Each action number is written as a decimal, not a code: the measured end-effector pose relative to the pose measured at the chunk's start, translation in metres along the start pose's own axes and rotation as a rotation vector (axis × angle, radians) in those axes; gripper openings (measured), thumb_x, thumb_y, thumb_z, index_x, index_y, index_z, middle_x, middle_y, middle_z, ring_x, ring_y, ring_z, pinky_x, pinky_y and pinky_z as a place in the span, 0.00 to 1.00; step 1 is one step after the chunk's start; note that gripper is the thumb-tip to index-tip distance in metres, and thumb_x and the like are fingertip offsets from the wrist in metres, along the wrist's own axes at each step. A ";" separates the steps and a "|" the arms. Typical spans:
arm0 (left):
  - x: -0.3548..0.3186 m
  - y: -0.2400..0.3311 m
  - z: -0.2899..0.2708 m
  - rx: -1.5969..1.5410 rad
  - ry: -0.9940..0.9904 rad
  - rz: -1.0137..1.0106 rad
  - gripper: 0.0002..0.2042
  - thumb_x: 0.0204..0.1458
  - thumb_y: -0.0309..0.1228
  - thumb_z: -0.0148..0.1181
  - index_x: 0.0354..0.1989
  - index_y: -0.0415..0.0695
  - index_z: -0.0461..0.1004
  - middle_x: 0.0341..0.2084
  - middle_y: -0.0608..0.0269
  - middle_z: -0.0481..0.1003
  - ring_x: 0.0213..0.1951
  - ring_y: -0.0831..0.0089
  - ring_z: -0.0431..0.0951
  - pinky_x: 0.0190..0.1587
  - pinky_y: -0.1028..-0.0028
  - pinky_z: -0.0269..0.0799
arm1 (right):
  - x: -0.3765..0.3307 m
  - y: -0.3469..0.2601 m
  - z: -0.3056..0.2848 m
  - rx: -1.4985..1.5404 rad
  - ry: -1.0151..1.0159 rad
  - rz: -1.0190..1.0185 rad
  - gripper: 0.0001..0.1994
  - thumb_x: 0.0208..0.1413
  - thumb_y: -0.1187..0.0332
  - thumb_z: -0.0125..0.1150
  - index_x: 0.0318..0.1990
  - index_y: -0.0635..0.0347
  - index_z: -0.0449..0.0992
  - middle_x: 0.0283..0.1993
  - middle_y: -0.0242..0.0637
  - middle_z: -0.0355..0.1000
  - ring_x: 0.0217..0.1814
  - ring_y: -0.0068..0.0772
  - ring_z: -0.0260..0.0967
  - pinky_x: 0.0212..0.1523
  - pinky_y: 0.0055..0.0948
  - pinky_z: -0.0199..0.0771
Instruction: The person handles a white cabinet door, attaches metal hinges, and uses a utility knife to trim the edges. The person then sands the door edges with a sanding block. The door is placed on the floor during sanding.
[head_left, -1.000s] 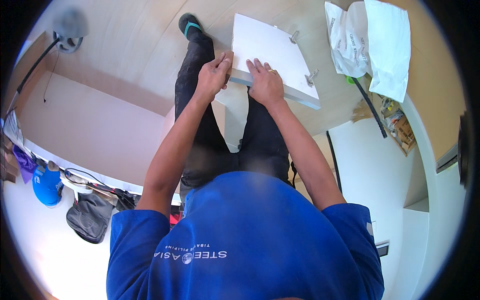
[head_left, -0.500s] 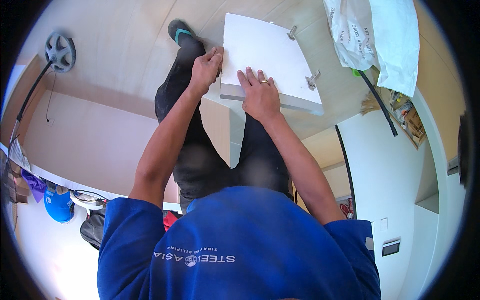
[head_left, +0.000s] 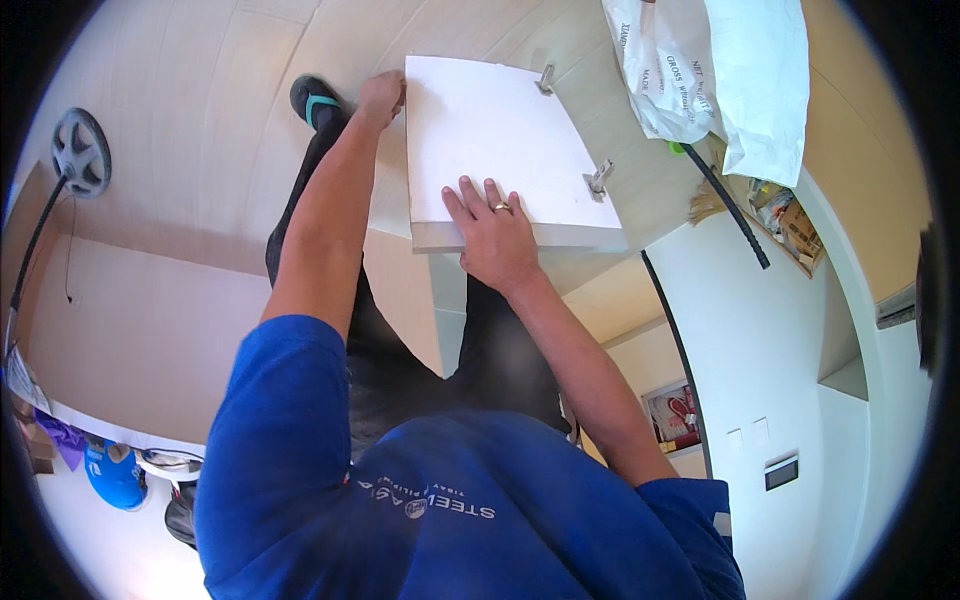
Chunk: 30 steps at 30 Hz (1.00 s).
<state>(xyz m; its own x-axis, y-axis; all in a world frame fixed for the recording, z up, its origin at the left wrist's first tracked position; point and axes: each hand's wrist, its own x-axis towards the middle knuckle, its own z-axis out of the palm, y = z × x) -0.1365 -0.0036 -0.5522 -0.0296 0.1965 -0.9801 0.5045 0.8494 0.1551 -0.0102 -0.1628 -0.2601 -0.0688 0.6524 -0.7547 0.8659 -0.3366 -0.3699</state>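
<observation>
A white cabinet door [head_left: 490, 140] lies flat across my knees, its grey front edge toward me. Two metal hinges, a far hinge [head_left: 545, 80] and a nearer hinge [head_left: 600, 180], stick out from its right side. My left hand [head_left: 381, 98] is closed at the far part of the door's left edge. Its fingers hold a small brown piece, now almost wholly hidden by the hand. On the door's near edge rests my right hand [head_left: 495, 235], fingers stretched flat on the white face and a ring on one; its thumb is hidden.
A white printed sack [head_left: 755, 90] is at the upper right, beside a black rod [head_left: 730, 205] and a box of odds and ends [head_left: 790, 225]. A grey wheel-shaped base [head_left: 82, 152] stands far left. A blue helmet [head_left: 115, 475] lies lower left. My sandalled foot [head_left: 318, 100] is beyond the door.
My left hand has slid away from me along the door's left edge, and that arm is straighter. The view has shifted; my right hand stays on the near edge.
</observation>
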 end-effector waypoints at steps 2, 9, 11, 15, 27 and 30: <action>-0.016 -0.003 -0.002 -0.104 0.049 -0.079 0.18 0.62 0.44 0.58 0.27 0.44 0.77 0.16 0.62 0.71 0.15 0.69 0.70 0.18 0.67 0.62 | -0.001 -0.003 0.001 0.059 -0.015 0.034 0.35 0.56 0.67 0.62 0.75 0.50 0.65 0.77 0.48 0.62 0.76 0.63 0.62 0.72 0.67 0.61; -0.259 -0.012 -0.046 0.069 -0.047 0.123 0.29 0.64 0.42 0.56 0.68 0.35 0.72 0.21 0.68 0.70 0.18 0.81 0.66 0.20 0.75 0.59 | 0.002 0.000 -0.004 0.077 0.003 0.090 0.43 0.47 0.69 0.71 0.75 0.46 0.64 0.78 0.43 0.62 0.77 0.56 0.62 0.73 0.61 0.64; -0.300 -0.004 -0.050 0.031 -0.075 0.090 0.29 0.64 0.42 0.56 0.68 0.33 0.71 0.21 0.68 0.70 0.19 0.82 0.65 0.21 0.76 0.60 | 0.003 0.002 -0.005 0.075 -0.009 0.069 0.41 0.51 0.68 0.69 0.75 0.47 0.64 0.78 0.44 0.61 0.77 0.57 0.61 0.74 0.62 0.62; -0.297 -0.006 -0.048 0.078 -0.077 0.155 0.32 0.65 0.41 0.56 0.70 0.29 0.66 0.22 0.69 0.71 0.21 0.82 0.67 0.25 0.77 0.63 | 0.004 0.000 -0.007 0.070 -0.018 0.069 0.39 0.52 0.67 0.68 0.75 0.47 0.64 0.78 0.45 0.61 0.77 0.59 0.62 0.73 0.64 0.62; -0.141 -0.012 -0.020 0.117 -0.057 0.093 0.20 0.63 0.40 0.55 0.54 0.39 0.83 0.26 0.63 0.78 0.20 0.77 0.70 0.24 0.72 0.66 | 0.002 0.003 -0.002 0.043 -0.007 0.049 0.39 0.52 0.66 0.68 0.75 0.48 0.64 0.77 0.45 0.62 0.76 0.60 0.63 0.72 0.64 0.64; -0.157 -0.028 -0.024 0.178 -0.030 0.240 0.22 0.64 0.40 0.55 0.57 0.38 0.81 0.24 0.63 0.77 0.19 0.77 0.69 0.23 0.72 0.65 | 0.001 0.004 -0.002 0.039 0.013 0.043 0.40 0.50 0.67 0.69 0.75 0.48 0.64 0.77 0.45 0.62 0.76 0.59 0.63 0.72 0.64 0.64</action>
<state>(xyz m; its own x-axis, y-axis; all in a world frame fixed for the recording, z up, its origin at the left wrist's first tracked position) -0.1668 -0.0470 -0.3994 0.1331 0.3642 -0.9218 0.6371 0.6810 0.3611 -0.0057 -0.1625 -0.2617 -0.0252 0.6452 -0.7636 0.8478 -0.3910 -0.3583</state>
